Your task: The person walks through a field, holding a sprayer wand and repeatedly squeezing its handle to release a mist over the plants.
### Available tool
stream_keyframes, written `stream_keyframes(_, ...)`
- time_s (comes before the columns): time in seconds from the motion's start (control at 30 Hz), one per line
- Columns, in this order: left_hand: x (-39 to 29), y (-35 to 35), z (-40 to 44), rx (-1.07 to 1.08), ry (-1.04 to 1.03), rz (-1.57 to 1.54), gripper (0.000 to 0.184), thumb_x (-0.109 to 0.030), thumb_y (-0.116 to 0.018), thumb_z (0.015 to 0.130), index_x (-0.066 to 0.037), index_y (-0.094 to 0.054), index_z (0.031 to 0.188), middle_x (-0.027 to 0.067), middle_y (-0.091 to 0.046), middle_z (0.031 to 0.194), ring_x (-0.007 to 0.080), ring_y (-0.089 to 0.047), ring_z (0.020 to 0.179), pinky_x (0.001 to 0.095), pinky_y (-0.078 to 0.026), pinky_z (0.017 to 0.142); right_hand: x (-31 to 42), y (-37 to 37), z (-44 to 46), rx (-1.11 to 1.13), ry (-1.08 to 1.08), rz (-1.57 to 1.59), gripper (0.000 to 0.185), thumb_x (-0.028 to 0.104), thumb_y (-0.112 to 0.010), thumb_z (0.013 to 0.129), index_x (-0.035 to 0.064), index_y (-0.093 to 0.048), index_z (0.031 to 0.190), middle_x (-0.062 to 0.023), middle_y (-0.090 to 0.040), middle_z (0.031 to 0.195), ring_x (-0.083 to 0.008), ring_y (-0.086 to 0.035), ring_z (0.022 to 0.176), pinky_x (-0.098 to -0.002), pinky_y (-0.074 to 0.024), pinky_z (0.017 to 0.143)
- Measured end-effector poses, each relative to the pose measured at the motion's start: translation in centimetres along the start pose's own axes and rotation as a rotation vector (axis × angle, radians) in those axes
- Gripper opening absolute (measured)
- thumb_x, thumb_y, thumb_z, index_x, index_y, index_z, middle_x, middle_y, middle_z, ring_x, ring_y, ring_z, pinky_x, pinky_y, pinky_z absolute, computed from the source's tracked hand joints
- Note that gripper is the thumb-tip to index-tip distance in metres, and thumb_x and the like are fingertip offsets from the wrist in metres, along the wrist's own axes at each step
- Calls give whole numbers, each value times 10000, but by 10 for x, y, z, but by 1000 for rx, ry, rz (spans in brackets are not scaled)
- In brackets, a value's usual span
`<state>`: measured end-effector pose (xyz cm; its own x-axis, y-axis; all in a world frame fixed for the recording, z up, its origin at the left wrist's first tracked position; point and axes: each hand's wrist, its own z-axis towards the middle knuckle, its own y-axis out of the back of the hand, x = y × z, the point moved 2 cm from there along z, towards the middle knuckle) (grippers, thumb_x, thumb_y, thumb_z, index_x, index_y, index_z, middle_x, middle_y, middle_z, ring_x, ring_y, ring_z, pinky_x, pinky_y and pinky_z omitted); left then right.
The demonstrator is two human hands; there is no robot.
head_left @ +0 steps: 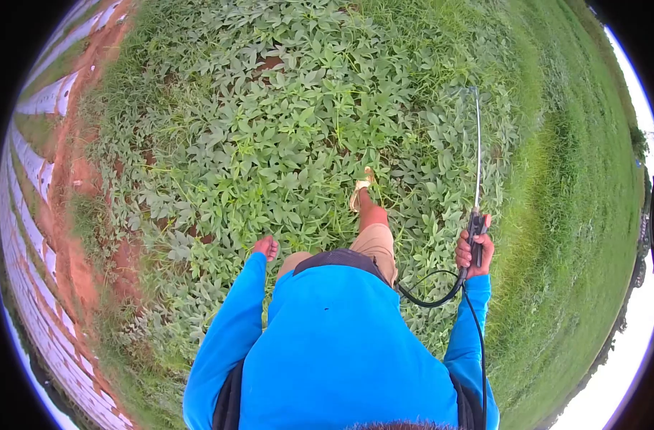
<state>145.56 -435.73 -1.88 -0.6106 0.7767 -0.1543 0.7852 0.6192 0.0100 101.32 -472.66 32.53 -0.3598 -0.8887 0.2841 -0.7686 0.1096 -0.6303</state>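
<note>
My right hand (475,251) is wrapped round the black handle of a spray wand (478,158), whose thin metal tube points forward over the leaves. A black hose (442,304) curves from the handle back toward my body. My left hand (267,248) hangs beside my left hip above the plants, fingers curled in, with nothing visible in it. Broad-leaved green plants (269,158) spread out in front of me and around my legs. One foot in a light-coloured shoe (358,193) shows among the leaves.
Tall grass (578,215) runs along the right side. At the left lies a strip of reddish bare soil (72,236), with rows of pale sheeting (36,165) beyond it. Dark straps (229,398) cross my blue sleeves near the shoulders.
</note>
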Motion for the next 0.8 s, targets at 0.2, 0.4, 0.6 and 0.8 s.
stream_keyframes(0.2,-86,-47,4,-79,-74,-70,341,-388,-460,858,-66,-562,810,48,-565,678,175,-516,518,334,-417,461,59,-88,177,267,-334,-187,243,213,-525,744,60,-451,917,-32,-419,626,-130,-404,429,-269,-347,337)
stream_keyframes(0.4,-205,-144,-21,-115,-204,100,401,-427,-456,884,-57,-599,823,38,-590,700,130,-517,533,268,-383,457,90,-239,321,620,-602,-309,189,208,-532,745,97,-447,872,4,-414,627,-83,-379,426,-232,-319,345)
stream_keyframes(0.6,-328,-204,-91,-69,-554,196,385,-407,-468,903,-53,-613,863,27,-602,730,93,-521,593,228,-389,494,84,-356,408,849,-628,-477,206,256,-571,728,122,-430,796,30,-409,596,-50,-348,420,-208,-283,350)
stream_keyframes(0.8,-352,-197,-87,-192,-461,252,355,-376,-467,903,-63,-620,839,21,-588,713,101,-516,585,234,-395,500,101,-415,449,898,-571,-497,191,245,-567,729,131,-422,779,43,-407,599,-47,-334,419,-201,-287,352)
